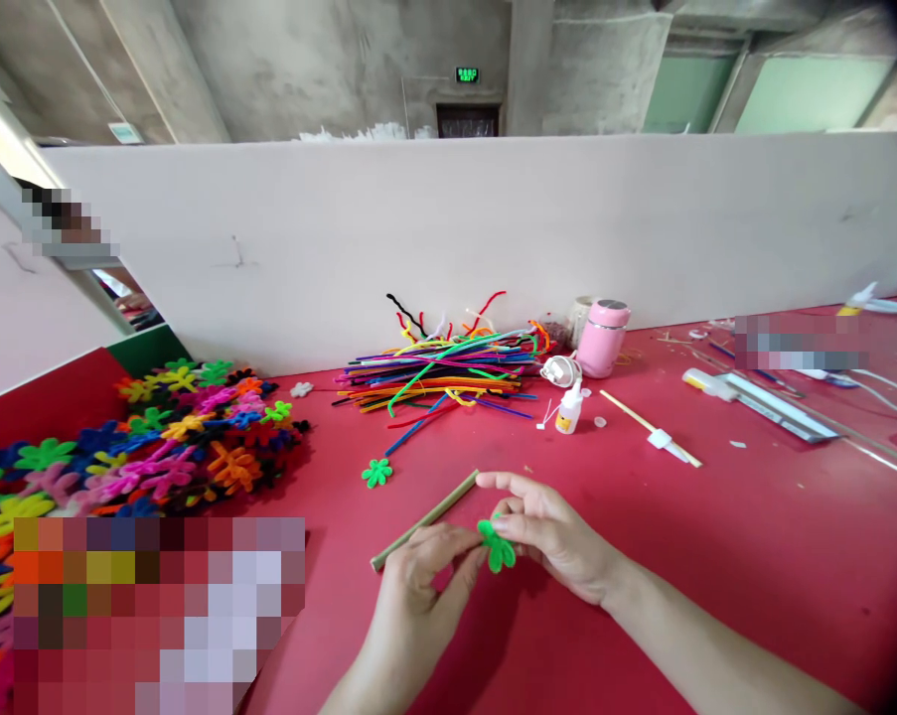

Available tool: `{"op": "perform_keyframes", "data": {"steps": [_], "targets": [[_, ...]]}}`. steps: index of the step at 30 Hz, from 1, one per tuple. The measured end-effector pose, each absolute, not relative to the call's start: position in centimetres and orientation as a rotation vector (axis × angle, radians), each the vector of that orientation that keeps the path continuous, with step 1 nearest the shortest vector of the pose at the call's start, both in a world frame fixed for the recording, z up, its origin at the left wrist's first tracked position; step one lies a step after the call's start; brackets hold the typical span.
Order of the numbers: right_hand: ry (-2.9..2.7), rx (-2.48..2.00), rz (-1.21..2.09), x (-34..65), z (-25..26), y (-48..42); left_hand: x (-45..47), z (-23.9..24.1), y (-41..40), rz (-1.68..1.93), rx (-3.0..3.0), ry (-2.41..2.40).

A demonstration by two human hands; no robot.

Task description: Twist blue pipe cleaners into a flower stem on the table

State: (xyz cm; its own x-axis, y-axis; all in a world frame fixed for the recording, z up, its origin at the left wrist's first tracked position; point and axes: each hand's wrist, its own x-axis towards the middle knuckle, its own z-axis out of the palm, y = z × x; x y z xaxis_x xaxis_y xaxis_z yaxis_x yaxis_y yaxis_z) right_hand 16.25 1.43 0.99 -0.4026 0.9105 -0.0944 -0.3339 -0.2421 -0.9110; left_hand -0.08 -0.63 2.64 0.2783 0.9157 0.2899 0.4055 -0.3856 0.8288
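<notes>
Both my hands meet over the red table [716, 556] near its front. A bright green pipe-cleaner flower [498, 545] is pinched between them. My left hand [418, 586] grips its left side with thumb and fingers closed. My right hand [548, 531] pinches the right side, its index finger stretched towards the end of a thin olive-green stick [425, 519] that lies slanted on the table just behind my hands. A second small green flower [376, 473] lies loose further back.
A heap of coloured pipe-cleaner flowers [157, 437] fills the left. Straight pipe cleaners [448, 372] are piled at the back by the white partition [493, 228]. A pink cup [603, 338], a small glue bottle [568, 409], a wooden stick [649, 427] and tools lie right.
</notes>
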Motion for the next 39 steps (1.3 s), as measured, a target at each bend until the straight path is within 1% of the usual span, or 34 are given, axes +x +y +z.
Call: {"op": "perform_keyframes", "data": {"steps": [3,5,9,20,30,34,39], "targets": [[-1.136,-0.837,1.616,16.0,1.1,1.3,0.0,2.7,-0.6,1.073,1.606,1.267],[-1.187,-0.852,1.52,15.8,1.2,1.1,0.2,2.8,-0.5,1.038,1.4,1.201],[-1.301,-0.851,1.47,15.4,1.2,0.6,0.6,2.9,-0.6,1.041,1.166,1.062],[-1.475,-0.916,1.376,15.2,1.1,0.2,0.6,1.8,-0.7,1.002,1.243,1.066],[-1.354,-0.816,1.554,15.0,0.8,0.1,0.2,1.9,-0.5,1.013,1.067,0.987],[-1.344,-0.848,1.523,14.9,0.1,0.5,0.2,1.4,-0.2,1.043,1.017,0.987],[-1.365,-0.863,1.464,14.9,0.1,0.5,0.1,1.7,-0.3,1.021,1.09,1.007]]}}
